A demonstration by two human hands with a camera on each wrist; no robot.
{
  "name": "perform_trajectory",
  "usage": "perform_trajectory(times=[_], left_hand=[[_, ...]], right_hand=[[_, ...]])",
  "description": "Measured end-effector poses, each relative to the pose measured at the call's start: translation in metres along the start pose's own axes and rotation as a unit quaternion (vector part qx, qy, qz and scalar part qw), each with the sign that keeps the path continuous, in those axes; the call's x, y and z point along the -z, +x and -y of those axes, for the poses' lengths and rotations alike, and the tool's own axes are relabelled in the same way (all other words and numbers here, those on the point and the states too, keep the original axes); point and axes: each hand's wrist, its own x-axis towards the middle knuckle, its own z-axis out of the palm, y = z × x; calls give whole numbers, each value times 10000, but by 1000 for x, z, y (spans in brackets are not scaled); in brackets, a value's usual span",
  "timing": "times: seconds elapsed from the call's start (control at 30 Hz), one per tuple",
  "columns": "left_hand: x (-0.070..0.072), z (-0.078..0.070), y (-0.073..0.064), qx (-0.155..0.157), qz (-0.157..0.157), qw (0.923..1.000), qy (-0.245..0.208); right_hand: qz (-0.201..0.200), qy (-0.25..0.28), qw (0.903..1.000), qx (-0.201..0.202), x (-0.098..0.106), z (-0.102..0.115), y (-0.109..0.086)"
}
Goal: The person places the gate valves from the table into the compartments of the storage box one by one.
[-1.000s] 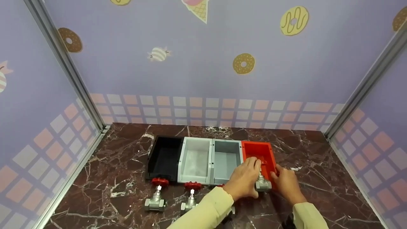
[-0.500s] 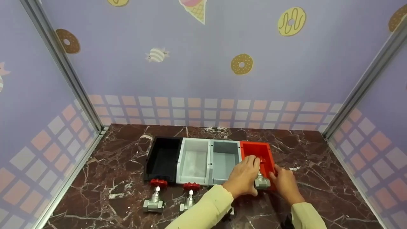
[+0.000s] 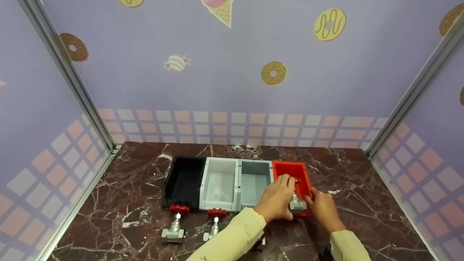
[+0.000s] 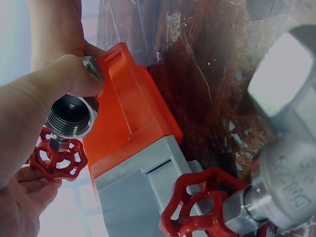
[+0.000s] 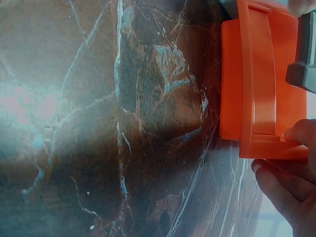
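Note:
My left hand (image 3: 276, 198) grips a gate valve (image 3: 297, 205) with a steel body and a red handwheel, over the front part of the red bin (image 3: 290, 166). In the left wrist view the thumb lies across the valve body (image 4: 71, 116), its threaded opening faces the camera, and fingers reach under the handwheel (image 4: 60, 160). At the bin's right side, my right hand (image 3: 324, 210) pinches the wall, with the thumb inside and fingers outside, as the right wrist view shows on the red rim (image 5: 247, 89).
Left of the red bin, a grey bin (image 3: 255, 181), a white bin (image 3: 221, 181) and a black bin (image 3: 186, 181) stand side by side. In front lie more valves, one at left (image 3: 174, 232) and another (image 3: 214, 230) partly behind the left sleeve. Patterned walls enclose the marble-look table.
The left hand and its valve have moved slightly farther into the red bin. My right hand keeps its hold on the bin's wall. The head view has shifted a little.

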Motion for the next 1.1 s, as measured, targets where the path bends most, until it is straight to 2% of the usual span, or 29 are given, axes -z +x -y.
perform_trajectory(times=[0.7,1.1], left_hand=[[-4,9,9,29,73,9999,-63],[-4,9,13,237,285,9993,-20]], right_hand=[[135,-21,9999,-78,0,0,0],[99,2,9999,-49,-1,-1,0]])
